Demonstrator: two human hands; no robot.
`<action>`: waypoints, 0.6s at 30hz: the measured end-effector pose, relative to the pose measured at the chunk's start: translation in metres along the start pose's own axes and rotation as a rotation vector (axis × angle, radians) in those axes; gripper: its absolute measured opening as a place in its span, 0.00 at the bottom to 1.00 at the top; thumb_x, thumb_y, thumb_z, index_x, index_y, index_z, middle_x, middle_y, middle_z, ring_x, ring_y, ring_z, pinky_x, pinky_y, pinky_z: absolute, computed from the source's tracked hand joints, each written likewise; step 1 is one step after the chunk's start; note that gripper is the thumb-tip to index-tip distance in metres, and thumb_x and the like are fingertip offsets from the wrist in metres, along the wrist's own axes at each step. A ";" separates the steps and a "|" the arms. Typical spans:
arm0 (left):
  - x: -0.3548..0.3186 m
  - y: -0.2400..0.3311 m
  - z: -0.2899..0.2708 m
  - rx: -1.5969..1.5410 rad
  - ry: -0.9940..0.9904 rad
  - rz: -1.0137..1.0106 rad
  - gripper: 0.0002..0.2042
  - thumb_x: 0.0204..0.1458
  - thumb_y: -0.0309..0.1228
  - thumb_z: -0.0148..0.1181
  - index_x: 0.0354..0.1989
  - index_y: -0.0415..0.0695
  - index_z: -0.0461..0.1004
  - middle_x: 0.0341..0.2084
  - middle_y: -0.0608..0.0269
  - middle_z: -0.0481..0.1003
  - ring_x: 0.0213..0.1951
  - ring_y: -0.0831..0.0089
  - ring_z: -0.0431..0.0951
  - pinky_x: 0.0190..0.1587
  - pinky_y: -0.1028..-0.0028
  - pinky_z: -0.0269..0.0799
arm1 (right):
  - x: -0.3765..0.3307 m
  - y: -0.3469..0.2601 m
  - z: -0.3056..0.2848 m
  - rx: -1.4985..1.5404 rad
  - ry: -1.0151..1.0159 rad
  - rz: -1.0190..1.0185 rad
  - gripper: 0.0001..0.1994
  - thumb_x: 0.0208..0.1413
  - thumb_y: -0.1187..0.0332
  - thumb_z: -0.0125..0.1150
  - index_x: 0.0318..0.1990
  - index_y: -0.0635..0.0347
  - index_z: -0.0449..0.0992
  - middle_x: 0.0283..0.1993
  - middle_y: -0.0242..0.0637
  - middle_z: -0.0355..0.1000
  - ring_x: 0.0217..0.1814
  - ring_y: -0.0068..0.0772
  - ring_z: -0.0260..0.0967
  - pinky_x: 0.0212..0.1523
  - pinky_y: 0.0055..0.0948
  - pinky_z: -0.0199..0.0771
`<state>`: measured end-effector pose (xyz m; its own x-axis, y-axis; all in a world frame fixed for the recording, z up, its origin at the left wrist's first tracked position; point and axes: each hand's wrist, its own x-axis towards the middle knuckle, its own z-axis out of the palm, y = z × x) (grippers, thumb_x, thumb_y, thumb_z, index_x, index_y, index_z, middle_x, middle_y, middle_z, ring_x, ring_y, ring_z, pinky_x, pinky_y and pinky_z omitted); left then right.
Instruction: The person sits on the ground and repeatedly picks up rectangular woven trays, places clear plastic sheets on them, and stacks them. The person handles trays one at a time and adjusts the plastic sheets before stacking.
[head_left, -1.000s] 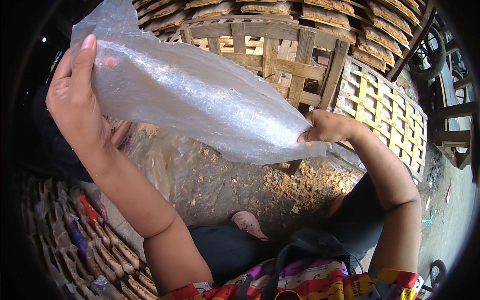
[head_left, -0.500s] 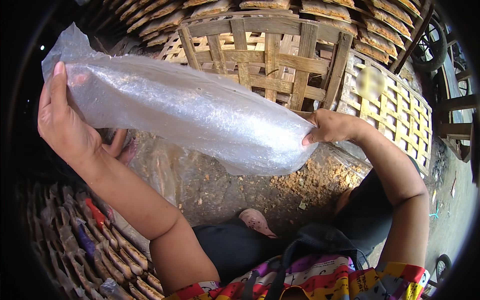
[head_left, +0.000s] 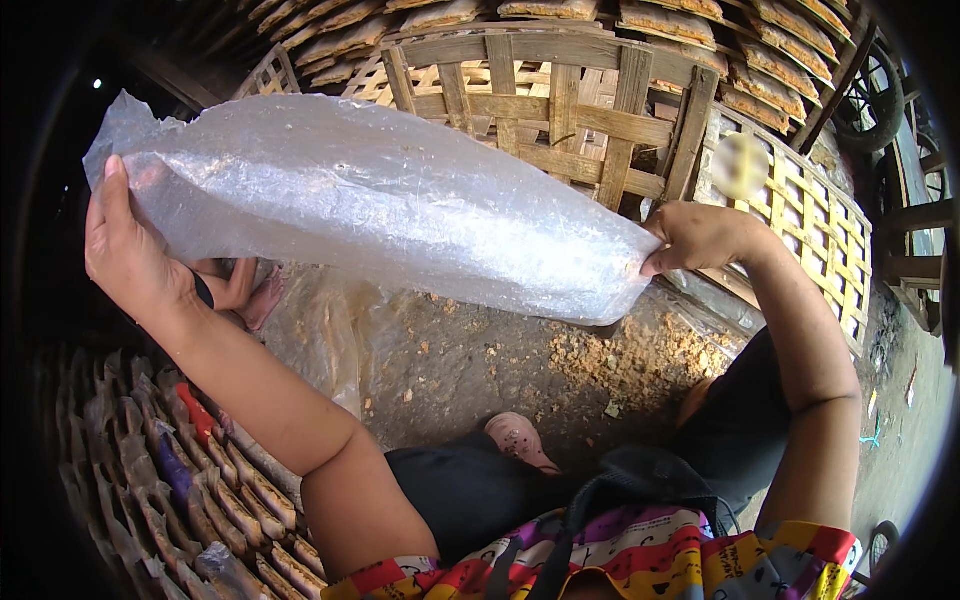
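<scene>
1. The left hand (head_left: 125, 255) is raised, its fingers (head_left: 112, 190) lying flat against one end of a clear plastic bag (head_left: 380, 215), with the thumb hidden behind the film, so the bag is held there.
2. The right hand (head_left: 700, 235) has its fingers curled tight and pinches the opposite, narrower end of the bag.
3. The bag is stretched between the two hands, slanting from upper left down to lower right in front of the person. Its film is thin, translucent and crinkled, with a pebbled sheen; whether anything lies inside cannot be told.
4. Behind the bag stands a wooden crate (head_left: 560, 110) of rough slats backed by woven bamboo lattice; a second lattice panel (head_left: 800, 230) runs to its right.
5. Below the bag the ground (head_left: 480, 350) is dusty grey, with pale crumbs (head_left: 640, 365) scattered on it.
6. Another sheet of clear plastic (head_left: 320, 330) hangs crumpled under the left forearm.
7. At lower left, rows of flat brown pieces (head_left: 180, 490) stand packed on edge, overlapping like scales, with a red piece and a purple piece among them.
8. Along the top, more flat brown pieces (head_left: 700, 30) lie in stacked rows.
9. A pink shoe (head_left: 520, 440) shows above the person's dark lap and patterned, many-coloured cloth (head_left: 640, 555).
</scene>
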<state>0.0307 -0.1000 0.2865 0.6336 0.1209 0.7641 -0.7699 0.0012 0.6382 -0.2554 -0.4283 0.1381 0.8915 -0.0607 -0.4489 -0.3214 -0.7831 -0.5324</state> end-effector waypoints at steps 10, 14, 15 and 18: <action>0.020 -0.050 -0.034 0.098 -0.022 -0.203 0.15 0.55 0.36 0.62 0.41 0.33 0.78 0.32 0.61 0.79 0.33 0.75 0.76 0.40 0.75 0.71 | -0.062 0.010 -0.055 0.621 0.583 -0.313 0.14 0.50 0.70 0.70 0.44 0.61 0.78 0.38 0.28 0.78 0.40 0.21 0.73 0.48 0.26 0.70; 0.013 -0.053 -0.036 0.087 -0.197 -0.401 0.16 0.56 0.38 0.62 0.43 0.36 0.77 0.37 0.62 0.77 0.41 0.75 0.75 0.47 0.76 0.68 | -0.082 0.006 -0.067 0.680 0.839 -0.343 0.12 0.54 0.67 0.65 0.44 0.60 0.77 0.38 0.27 0.77 0.44 0.19 0.71 0.52 0.24 0.66; 0.010 -0.052 -0.037 0.123 -0.264 -0.410 0.15 0.56 0.38 0.61 0.42 0.37 0.77 0.38 0.63 0.77 0.43 0.76 0.75 0.48 0.77 0.67 | -0.086 0.018 -0.080 0.154 0.857 -0.259 0.13 0.55 0.67 0.65 0.47 0.60 0.76 0.39 0.27 0.76 0.42 0.20 0.71 0.51 0.24 0.66; 0.001 -0.068 -0.035 -0.174 -0.454 -0.448 0.13 0.57 0.35 0.61 0.43 0.36 0.77 0.36 0.62 0.79 0.37 0.77 0.76 0.44 0.76 0.70 | -0.090 0.027 -0.082 0.334 1.052 -0.191 0.14 0.59 0.63 0.62 0.48 0.59 0.76 0.30 0.22 0.70 0.30 0.13 0.63 0.35 0.19 0.62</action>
<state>0.0807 -0.0657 0.2407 0.8354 -0.3588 0.4163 -0.4016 0.1188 0.9081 -0.3182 -0.4949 0.2234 0.7108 -0.5738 0.4069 -0.0789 -0.6398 -0.7644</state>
